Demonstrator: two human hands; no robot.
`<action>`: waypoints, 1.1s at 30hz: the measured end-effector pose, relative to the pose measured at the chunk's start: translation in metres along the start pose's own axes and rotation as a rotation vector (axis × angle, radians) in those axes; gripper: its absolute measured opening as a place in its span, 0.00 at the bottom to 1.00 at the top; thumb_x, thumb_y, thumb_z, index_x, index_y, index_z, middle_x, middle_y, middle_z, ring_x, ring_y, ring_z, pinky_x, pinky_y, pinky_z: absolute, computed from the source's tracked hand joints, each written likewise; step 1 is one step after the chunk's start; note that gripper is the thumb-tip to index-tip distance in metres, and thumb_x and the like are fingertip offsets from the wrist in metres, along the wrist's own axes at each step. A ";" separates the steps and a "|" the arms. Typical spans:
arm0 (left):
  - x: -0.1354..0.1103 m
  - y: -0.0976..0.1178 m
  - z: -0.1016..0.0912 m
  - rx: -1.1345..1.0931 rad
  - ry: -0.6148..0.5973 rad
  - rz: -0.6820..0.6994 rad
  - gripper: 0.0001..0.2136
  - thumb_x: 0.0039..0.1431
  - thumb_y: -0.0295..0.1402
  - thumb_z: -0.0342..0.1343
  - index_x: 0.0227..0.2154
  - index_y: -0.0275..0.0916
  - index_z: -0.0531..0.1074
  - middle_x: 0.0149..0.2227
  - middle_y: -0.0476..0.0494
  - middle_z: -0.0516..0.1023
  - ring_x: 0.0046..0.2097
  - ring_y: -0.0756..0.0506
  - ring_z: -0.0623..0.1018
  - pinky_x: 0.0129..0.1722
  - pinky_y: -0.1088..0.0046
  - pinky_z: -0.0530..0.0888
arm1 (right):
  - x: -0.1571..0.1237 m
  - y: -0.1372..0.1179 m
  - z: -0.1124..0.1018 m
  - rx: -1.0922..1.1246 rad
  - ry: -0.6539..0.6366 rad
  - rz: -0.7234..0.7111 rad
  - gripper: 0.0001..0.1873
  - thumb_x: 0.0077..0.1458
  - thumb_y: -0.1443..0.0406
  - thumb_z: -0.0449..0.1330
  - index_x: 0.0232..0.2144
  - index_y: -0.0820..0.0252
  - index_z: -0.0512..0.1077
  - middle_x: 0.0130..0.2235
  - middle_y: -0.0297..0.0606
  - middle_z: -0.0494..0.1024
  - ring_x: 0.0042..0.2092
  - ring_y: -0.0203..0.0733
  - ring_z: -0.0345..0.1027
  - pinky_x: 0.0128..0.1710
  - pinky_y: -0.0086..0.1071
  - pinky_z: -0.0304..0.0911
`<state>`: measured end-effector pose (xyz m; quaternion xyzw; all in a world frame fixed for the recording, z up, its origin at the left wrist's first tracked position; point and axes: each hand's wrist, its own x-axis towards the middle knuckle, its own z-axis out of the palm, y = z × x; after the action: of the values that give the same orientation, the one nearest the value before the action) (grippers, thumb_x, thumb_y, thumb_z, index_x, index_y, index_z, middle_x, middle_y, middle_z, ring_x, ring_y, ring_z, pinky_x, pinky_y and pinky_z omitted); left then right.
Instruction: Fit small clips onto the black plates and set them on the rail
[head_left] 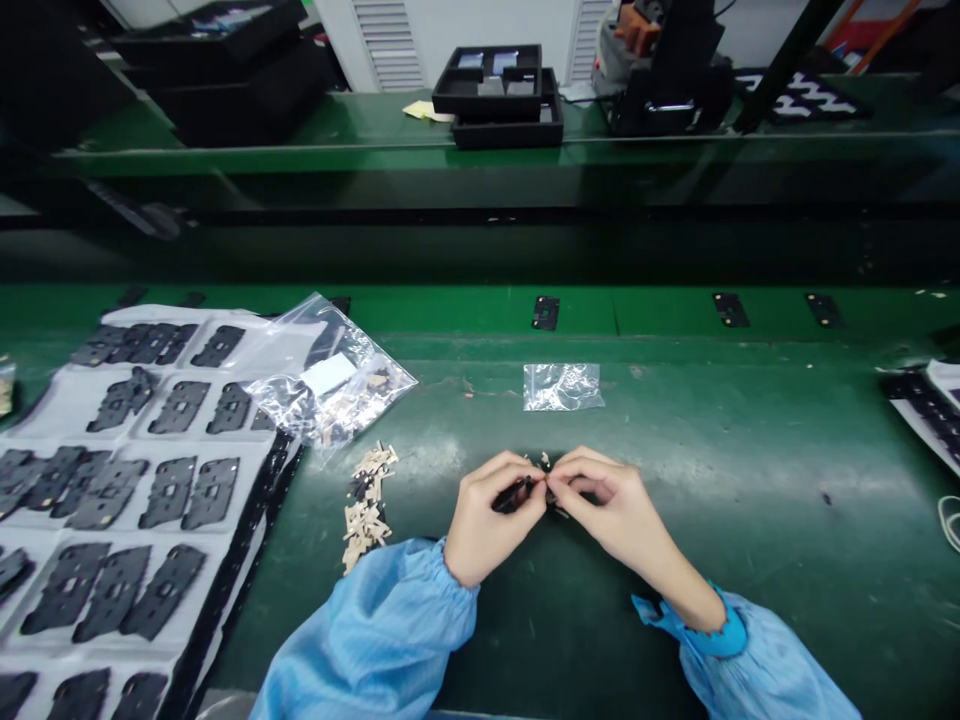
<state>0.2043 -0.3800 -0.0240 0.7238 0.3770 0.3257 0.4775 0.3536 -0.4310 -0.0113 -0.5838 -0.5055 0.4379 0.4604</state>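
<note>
My left hand is closed around a small black plastic part, most of it hidden by the fingers. The thumb and fingertips of my right hand are pinched together against the left fingertips. Whatever the right fingers hold is too small and covered to name. A few small beige and black pieces show on the bench just behind and under the fingertips. To the left of my left hand lies a loose pile of beige and black small pieces.
On the left, a white-lined tray carries several black plates. A clear plastic bag of pieces overlaps its corner. A small clear bag lies beyond my hands. Single black plates sit on the green strip behind. Black trays stand on the shelf.
</note>
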 end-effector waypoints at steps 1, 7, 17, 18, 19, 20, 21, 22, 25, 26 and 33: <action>0.000 0.000 0.000 0.001 -0.005 -0.006 0.05 0.51 0.24 0.55 0.29 0.37 0.75 0.29 0.46 0.72 0.27 0.52 0.70 0.27 0.76 0.67 | -0.001 0.000 0.001 -0.042 -0.004 -0.035 0.06 0.54 0.67 0.56 0.28 0.59 0.74 0.30 0.37 0.71 0.31 0.37 0.68 0.30 0.30 0.66; 0.004 0.000 -0.003 0.035 0.021 -0.073 0.05 0.51 0.24 0.53 0.23 0.36 0.72 0.25 0.48 0.71 0.26 0.52 0.69 0.25 0.76 0.65 | -0.001 -0.003 -0.003 -0.043 0.008 -0.048 0.05 0.53 0.67 0.57 0.27 0.58 0.73 0.30 0.36 0.71 0.31 0.37 0.68 0.30 0.30 0.66; 0.001 -0.012 -0.005 0.283 -0.134 0.081 0.09 0.55 0.24 0.50 0.36 0.38 0.73 0.34 0.45 0.72 0.36 0.49 0.73 0.38 0.74 0.69 | 0.006 0.006 -0.026 0.175 0.256 0.120 0.06 0.49 0.62 0.62 0.26 0.60 0.73 0.31 0.36 0.72 0.28 0.35 0.67 0.29 0.30 0.68; 0.000 -0.013 -0.004 0.326 -0.136 0.090 0.07 0.55 0.25 0.51 0.35 0.37 0.72 0.33 0.45 0.72 0.36 0.49 0.73 0.37 0.74 0.69 | 0.006 0.008 -0.024 0.178 0.230 0.127 0.06 0.49 0.62 0.62 0.26 0.60 0.73 0.30 0.35 0.72 0.28 0.34 0.67 0.29 0.30 0.68; 0.000 -0.014 -0.004 0.374 -0.131 0.089 0.05 0.56 0.26 0.51 0.33 0.37 0.72 0.32 0.45 0.71 0.34 0.49 0.73 0.36 0.74 0.70 | 0.006 0.009 -0.021 0.177 0.209 0.133 0.06 0.50 0.62 0.62 0.26 0.60 0.73 0.30 0.35 0.71 0.28 0.34 0.67 0.29 0.29 0.67; 0.000 -0.015 -0.004 0.420 -0.124 0.082 0.04 0.56 0.28 0.51 0.31 0.37 0.71 0.30 0.46 0.70 0.32 0.49 0.72 0.34 0.73 0.69 | 0.005 0.011 -0.019 0.171 0.194 0.137 0.06 0.50 0.63 0.62 0.26 0.60 0.73 0.30 0.35 0.71 0.28 0.34 0.67 0.29 0.29 0.67; 0.000 -0.014 -0.004 0.459 -0.117 0.074 0.04 0.57 0.30 0.52 0.29 0.37 0.70 0.29 0.46 0.68 0.31 0.49 0.71 0.33 0.73 0.69 | 0.005 0.012 -0.017 0.162 0.185 0.138 0.06 0.50 0.63 0.61 0.26 0.60 0.73 0.30 0.35 0.71 0.29 0.34 0.67 0.29 0.29 0.67; 0.000 -0.014 -0.004 0.485 -0.111 0.067 0.05 0.57 0.31 0.52 0.28 0.37 0.69 0.28 0.47 0.67 0.30 0.49 0.70 0.32 0.73 0.69 | 0.005 0.014 -0.016 0.151 0.178 0.137 0.06 0.51 0.63 0.61 0.26 0.60 0.73 0.30 0.35 0.71 0.29 0.35 0.67 0.29 0.29 0.66; 0.001 -0.009 -0.005 0.465 -0.102 0.058 0.02 0.56 0.29 0.51 0.31 0.37 0.68 0.31 0.46 0.68 0.32 0.49 0.71 0.33 0.73 0.69 | 0.004 0.017 -0.012 0.122 0.161 0.136 0.06 0.51 0.63 0.61 0.27 0.60 0.73 0.30 0.36 0.70 0.30 0.36 0.66 0.29 0.29 0.66; 0.001 -0.006 -0.006 0.431 -0.090 0.069 0.03 0.56 0.27 0.51 0.33 0.37 0.68 0.33 0.45 0.68 0.34 0.49 0.71 0.34 0.73 0.70 | 0.003 0.017 -0.011 0.116 0.160 0.139 0.06 0.51 0.63 0.60 0.27 0.60 0.73 0.30 0.36 0.70 0.30 0.36 0.66 0.29 0.30 0.67; -0.007 0.004 0.000 0.209 0.056 0.239 0.10 0.53 0.21 0.54 0.37 0.38 0.71 0.34 0.44 0.71 0.35 0.50 0.72 0.36 0.76 0.70 | 0.000 0.009 0.001 0.135 0.125 0.161 0.06 0.52 0.63 0.60 0.28 0.61 0.72 0.30 0.35 0.68 0.30 0.36 0.67 0.28 0.29 0.69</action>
<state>0.2011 -0.3869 -0.0214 0.7997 0.3333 0.3594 0.3468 0.3546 -0.4319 -0.0198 -0.6163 -0.3967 0.4692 0.4927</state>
